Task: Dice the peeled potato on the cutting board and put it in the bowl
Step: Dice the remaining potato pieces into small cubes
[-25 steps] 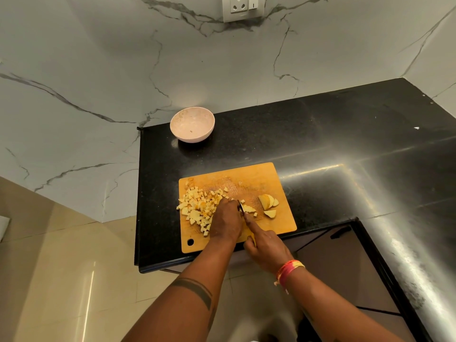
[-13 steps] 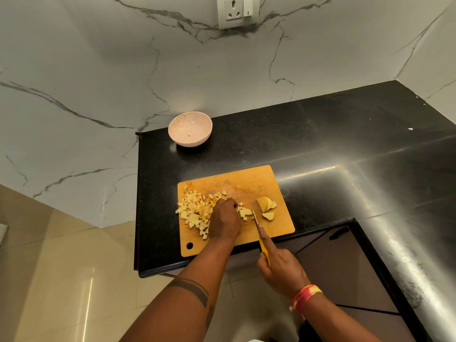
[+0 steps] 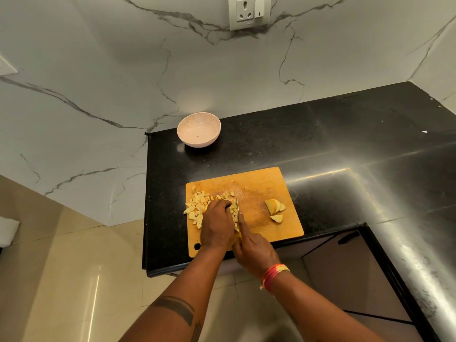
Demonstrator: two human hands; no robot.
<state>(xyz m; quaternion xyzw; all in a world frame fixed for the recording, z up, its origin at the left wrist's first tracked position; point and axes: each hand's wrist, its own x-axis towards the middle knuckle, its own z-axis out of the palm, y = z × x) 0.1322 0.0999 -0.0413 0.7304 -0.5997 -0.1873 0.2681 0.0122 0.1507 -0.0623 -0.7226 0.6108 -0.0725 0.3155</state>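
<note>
Wooden cutting board (image 3: 261, 183) on black countertop (image 3: 333, 134), near front edge. Diced potato (image 3: 197, 206) heaped at board's left; larger potato wedges (image 3: 274, 209) at right, apart from heap. Left hand (image 3: 217, 224) curled over dice. Right hand (image 3: 254, 248) gripping yellow-handled knife (image 3: 237, 209), blade just beside left hand. Pink bowl (image 3: 199, 129) at counter's far left corner. Wall socket (image 3: 249, 11) on marble wall above.

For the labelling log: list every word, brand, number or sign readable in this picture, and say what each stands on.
No readable text anywhere.
Wall socket: moulded plate with pin holes and a switch, no lettering legible.
Cutting board, bowl, knife: no marks visible.
Wristband on the right hand: coloured threads only, no writing.
</note>
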